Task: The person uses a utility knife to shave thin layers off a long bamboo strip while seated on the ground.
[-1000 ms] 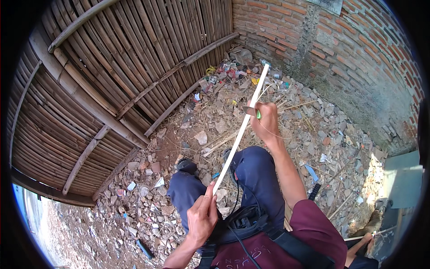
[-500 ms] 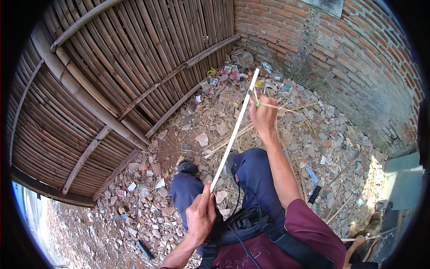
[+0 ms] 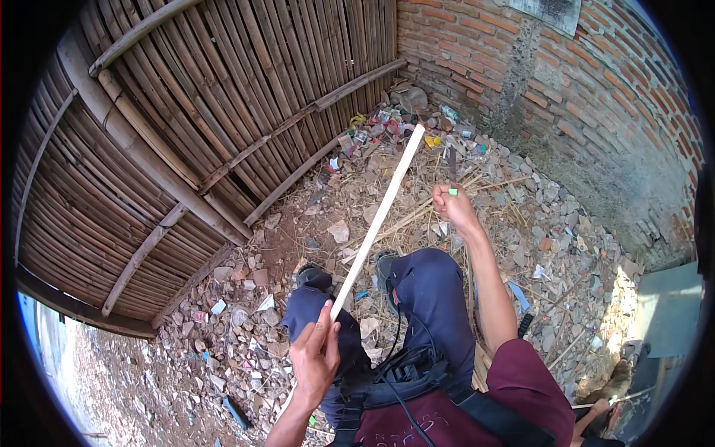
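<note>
Stick (image 3: 376, 222): long, pale, thin, slanting up and away from the lap, far tip over the litter by the wall corner, near end pinched in the left hand (image 3: 316, 361). Held clear of the ground, crossing above the left knee (image 3: 328, 320) without resting on it, as far as can be told.

Seemingly a pause in paring the stick: knife (image 3: 451, 167) off the wood, well to the right of the upper half, blade pointing up and away. Next move, by this reading, calls for bringing the edge back against the stick at a shallow angle, cutting away from the body, with the near end kept steady and the left fingers below the blade's path.

Left hand: fingers curled round the near end, thumb (image 3: 325, 316) laid along the stick, a closed but light-looking grip. Right hand (image 3: 456, 210): fist clenched round the knife's handle, a bit of green showing at the top of the fist, arm stretched out over the right knee (image 3: 428, 287).

Around: rubble (image 3: 246, 313) and straw underfoot, bamboo fence (image 3: 186, 134) to the left, brick wall (image 3: 566, 82) ahead and right.
</note>
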